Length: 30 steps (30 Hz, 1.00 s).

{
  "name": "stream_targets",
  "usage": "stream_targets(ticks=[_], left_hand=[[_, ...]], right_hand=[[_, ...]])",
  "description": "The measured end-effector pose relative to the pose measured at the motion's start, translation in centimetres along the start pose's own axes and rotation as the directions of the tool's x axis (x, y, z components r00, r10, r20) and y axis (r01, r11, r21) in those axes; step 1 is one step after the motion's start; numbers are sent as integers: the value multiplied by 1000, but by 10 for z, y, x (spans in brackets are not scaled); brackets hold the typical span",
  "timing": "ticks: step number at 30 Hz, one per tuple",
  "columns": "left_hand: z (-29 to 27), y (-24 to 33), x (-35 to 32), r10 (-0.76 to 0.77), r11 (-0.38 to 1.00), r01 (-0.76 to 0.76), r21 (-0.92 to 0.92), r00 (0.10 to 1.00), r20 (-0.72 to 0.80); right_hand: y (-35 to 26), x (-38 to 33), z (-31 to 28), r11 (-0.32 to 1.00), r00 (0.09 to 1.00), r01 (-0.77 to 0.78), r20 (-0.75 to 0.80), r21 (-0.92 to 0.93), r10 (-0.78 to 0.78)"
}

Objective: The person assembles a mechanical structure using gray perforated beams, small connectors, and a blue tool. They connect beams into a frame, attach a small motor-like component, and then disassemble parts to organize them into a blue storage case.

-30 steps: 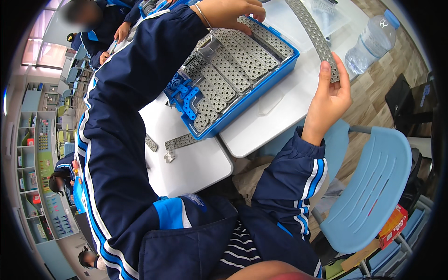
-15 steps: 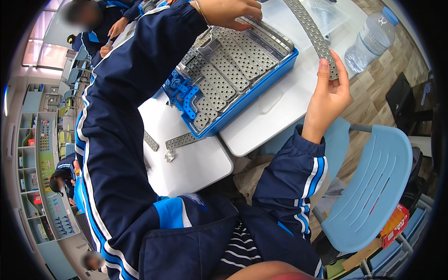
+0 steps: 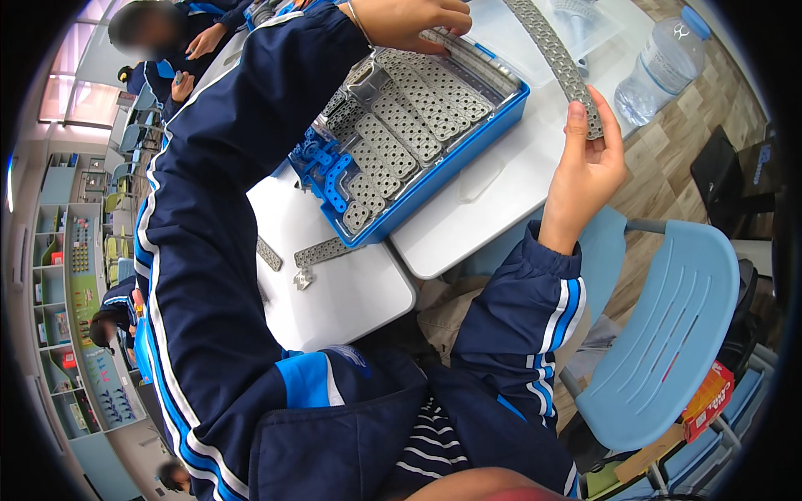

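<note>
In the head view, the right hand [image 3: 589, 167] pinched the near end of a long grey perforated strip [image 3: 555, 58], held above the white bench [image 3: 493, 192]. The left hand [image 3: 413, 21], fingers curled, gripped grey perforated bars [image 3: 468, 58] at the far edge of the blue parts tray [image 3: 434, 179]. A water bottle [image 3: 660, 67] stood nearby.
</note>
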<state>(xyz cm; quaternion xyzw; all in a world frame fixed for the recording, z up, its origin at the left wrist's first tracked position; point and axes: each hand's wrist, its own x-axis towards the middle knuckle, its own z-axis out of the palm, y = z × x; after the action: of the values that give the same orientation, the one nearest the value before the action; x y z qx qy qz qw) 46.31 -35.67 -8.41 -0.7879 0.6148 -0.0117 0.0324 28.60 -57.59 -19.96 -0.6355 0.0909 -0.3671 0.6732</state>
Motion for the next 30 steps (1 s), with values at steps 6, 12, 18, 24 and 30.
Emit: stream_targets(ticks=[6, 12, 18, 24, 30], left_hand=[[-4, 2, -5, -21, 992, 15, -122, 999, -43], [-18, 1, -15, -181, 974, 155, -164, 970, -161], [-31, 17, -34, -452, 859, 289, -423, 816, -361], [-22, 34, -28, -340, 938, 325, -121, 929, -147], [7, 21, -8, -258, 965, 256, -52, 966, -26]], right_hand=[[-1, -1, 0, 1000, 1000, -3, 11, -5, 3], [0, 0, -1, 1000, 1000, 5, 7, -24, -5], [0, 0, -1, 1000, 1000, -19, -8, 21, 19], [-4, -1, -1, 1000, 1000, -27, 6, 11, 27], [-4, 2, -4, 998, 999, -41, -27, 37, 42]])
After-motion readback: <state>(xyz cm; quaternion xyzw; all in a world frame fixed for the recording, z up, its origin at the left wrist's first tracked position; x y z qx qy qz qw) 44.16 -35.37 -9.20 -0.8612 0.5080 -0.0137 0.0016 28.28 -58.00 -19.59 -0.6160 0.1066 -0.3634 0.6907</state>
